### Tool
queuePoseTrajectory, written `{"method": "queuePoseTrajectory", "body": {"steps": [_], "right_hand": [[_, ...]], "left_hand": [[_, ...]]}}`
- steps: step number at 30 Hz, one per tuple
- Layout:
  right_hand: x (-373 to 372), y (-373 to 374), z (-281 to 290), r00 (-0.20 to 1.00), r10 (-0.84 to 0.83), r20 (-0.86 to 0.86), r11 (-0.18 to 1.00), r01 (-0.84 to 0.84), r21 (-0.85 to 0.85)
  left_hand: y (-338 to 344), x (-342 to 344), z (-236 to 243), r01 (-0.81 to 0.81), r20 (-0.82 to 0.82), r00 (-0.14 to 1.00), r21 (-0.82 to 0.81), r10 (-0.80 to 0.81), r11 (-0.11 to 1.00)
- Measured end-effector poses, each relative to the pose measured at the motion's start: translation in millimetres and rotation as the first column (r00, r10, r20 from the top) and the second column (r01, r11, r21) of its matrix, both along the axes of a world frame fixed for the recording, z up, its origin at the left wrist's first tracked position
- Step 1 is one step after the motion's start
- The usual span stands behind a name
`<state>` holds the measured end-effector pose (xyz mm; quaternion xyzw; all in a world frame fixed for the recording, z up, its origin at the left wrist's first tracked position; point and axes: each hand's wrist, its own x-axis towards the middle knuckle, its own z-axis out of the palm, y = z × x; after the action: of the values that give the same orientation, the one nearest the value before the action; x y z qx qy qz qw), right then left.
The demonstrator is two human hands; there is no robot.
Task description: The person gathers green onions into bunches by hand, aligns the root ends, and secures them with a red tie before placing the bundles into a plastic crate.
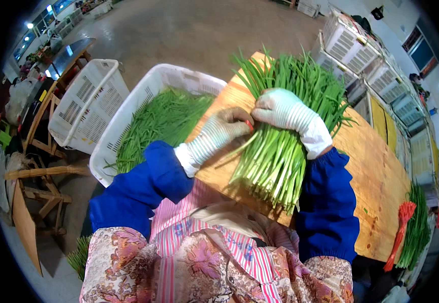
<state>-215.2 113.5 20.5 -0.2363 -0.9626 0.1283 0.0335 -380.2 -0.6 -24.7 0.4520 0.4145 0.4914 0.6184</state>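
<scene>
A thick bunch of green chives (275,156) lies on the wooden board (376,187), its pale cut stems toward me and its leaves spreading away. At the left side of the bunch, my gloved left hand (224,132) pinches a short red tie (250,125) between thumb and finger. My right hand (286,110), also in a striped, fingertip-baring glove, rests across the top of the bunch. Its fingers are curled closed close to the tie; what they grip is hidden. A loose stem (242,146) sticks out below my left hand.
Left of the board, a white crate (109,146) holds loose chives (161,123); another white crate (90,101) stands beyond. Red ties (400,230) hang at the board's right edge beside more chives (416,227). Stacked crates (351,43) line the right side. A wooden stool (53,202) stands left.
</scene>
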Motion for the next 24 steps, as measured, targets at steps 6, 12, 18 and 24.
{"method": "queuePoseTrajectory", "body": {"steps": [6, 12, 18, 24], "right_hand": [[7.9, -6.8, -0.2, 0.999, -0.014, -0.047, 0.999, 0.016, 0.044], [7.1, 0.9, -5.2, 0.993, -0.009, -0.117, 0.999, 0.013, 0.033], [12.1, -3.2, -0.7, 0.973, -0.097, -0.207, 0.995, 0.089, -0.051], [9.5, -12.9, 10.6, 0.826, -0.426, -0.369, 0.73, 0.072, -0.679]], "left_hand": [[2.9, 7.6, -3.7, 0.061, 0.117, 0.992, -0.155, -0.043, 0.986], [8.4, 10.9, -8.4, 0.057, 0.225, 0.974, -0.224, -0.005, 0.973], [-14.8, 5.1, 19.1, 0.038, 0.231, 0.973, -0.09, -0.016, 0.995], [12.2, 25.4, 19.5, 0.175, -0.363, 0.862, 0.868, 0.353, 0.465]]}}
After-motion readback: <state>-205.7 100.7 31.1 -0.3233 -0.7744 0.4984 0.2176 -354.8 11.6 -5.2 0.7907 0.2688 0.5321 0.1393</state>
